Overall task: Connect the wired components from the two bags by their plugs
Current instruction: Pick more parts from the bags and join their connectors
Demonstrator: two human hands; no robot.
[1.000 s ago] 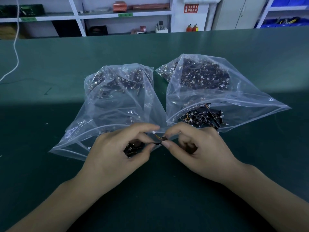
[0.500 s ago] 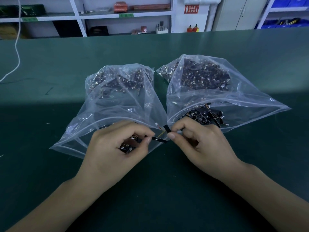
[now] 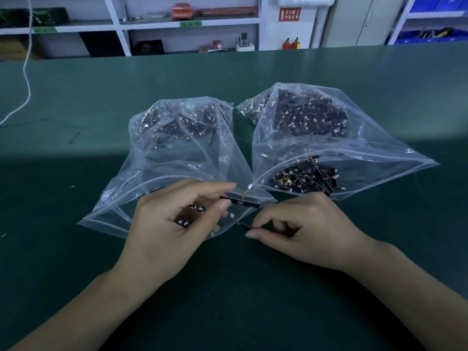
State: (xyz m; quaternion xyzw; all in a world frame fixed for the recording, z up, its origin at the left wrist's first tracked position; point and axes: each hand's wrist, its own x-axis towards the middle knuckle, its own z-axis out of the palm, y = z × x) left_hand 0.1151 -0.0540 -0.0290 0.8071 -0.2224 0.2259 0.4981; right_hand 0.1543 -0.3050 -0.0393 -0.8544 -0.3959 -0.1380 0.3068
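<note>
Two clear plastic bags lie open toward me on the green table, the left bag [image 3: 162, 158] and the right bag [image 3: 354, 148], each full of small black wired components with white plugs. My left hand [image 3: 172, 224] pinches one end of a thin black strip component [image 3: 240, 200]; a yellow wire with a white plug [image 3: 249, 186] rises from it. More small parts sit in that hand's palm. My right hand [image 3: 304, 229] pinches another small black component [image 3: 244, 226] at its fingertips, lower and apart from the strip.
Loose black components [image 3: 306, 178] spill at the right bag's mouth. A white cable [image 3: 25, 79] hangs down at the far left of the table [image 3: 228, 312]. Shelves and cabinets stand behind the table's far edge.
My hands have drawn apart. The right hand has dropped lower with its small piece, and the left hand now holds the black strip out level with its plug sticking up.
</note>
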